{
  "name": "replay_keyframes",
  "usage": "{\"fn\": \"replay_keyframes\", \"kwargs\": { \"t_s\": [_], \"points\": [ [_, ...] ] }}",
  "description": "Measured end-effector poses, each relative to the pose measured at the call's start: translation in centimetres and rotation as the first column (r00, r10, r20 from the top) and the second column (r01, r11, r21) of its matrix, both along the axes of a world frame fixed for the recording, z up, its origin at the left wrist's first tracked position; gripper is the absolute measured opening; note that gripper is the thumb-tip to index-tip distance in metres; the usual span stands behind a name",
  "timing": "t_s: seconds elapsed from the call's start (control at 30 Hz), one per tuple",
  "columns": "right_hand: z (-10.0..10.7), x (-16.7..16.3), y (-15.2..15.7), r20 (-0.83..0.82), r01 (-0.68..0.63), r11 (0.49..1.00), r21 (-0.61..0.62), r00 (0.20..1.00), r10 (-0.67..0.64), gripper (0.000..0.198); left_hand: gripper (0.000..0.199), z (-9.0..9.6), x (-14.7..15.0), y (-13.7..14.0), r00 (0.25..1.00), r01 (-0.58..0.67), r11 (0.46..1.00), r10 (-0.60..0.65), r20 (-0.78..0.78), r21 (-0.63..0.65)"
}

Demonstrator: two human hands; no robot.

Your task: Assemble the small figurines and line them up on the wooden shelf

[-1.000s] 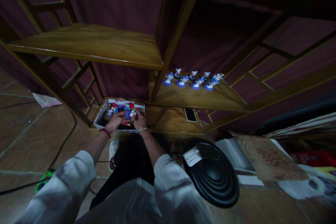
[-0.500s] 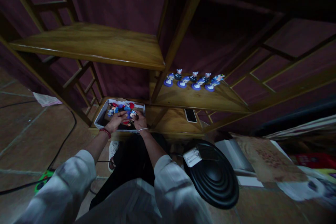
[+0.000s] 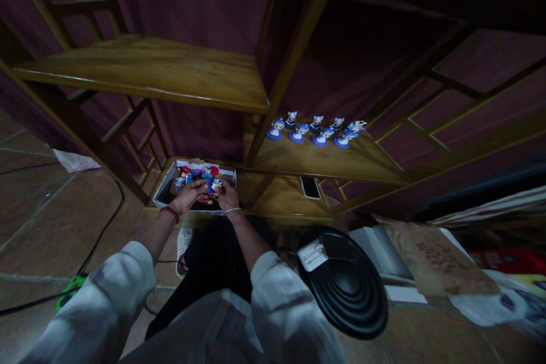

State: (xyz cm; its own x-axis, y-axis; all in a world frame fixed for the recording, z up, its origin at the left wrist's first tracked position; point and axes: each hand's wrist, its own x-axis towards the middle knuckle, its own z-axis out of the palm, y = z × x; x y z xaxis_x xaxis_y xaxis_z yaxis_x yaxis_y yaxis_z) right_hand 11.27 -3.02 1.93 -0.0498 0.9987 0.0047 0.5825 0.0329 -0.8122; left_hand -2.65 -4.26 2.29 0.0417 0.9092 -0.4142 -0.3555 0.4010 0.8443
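Observation:
Both my hands meet over a shallow white box [image 3: 164, 187] on the lowest shelf, pinching one small blue-and-white figurine [image 3: 216, 184] between them. My left hand [image 3: 188, 196] has its fingers closed on the figurine's purplish-blue left side. From the right, my right hand [image 3: 228, 196] grips its paler end; the fingertips partly cover it. More figurines [image 3: 184, 175] in red, blue and black lie jumbled in the box around my hands. On the shelf to the upper right, several figurines [image 3: 323, 136] stand in two rows, the front ones on round purple bases.
A phone [image 3: 310, 187] lies on the low shelf to the right of the box. The wooden shelf unit [image 3: 145, 71] has uprights and lattice sides. A ridged black round object [image 3: 350, 284] sits by my right arm. Cables [image 3: 111, 222] cross the tiled floor at left.
The view has shifted very slightly. My hands keep the same hold on the figurine over the box, and nothing else has visibly moved.

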Motion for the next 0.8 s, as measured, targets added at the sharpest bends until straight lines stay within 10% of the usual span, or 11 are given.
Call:
{"fn": "replay_keyframes", "kwargs": {
  "t_s": [0.8],
  "points": [
    [-0.15, 0.24, 0.0, -0.119, -0.032, 0.997, 0.065, 0.992, 0.039, 0.028, 0.019, -0.05, -0.02, 0.12, 1.0, -0.003, 1.0, 0.003, -0.006, 0.01]
  ]
}}
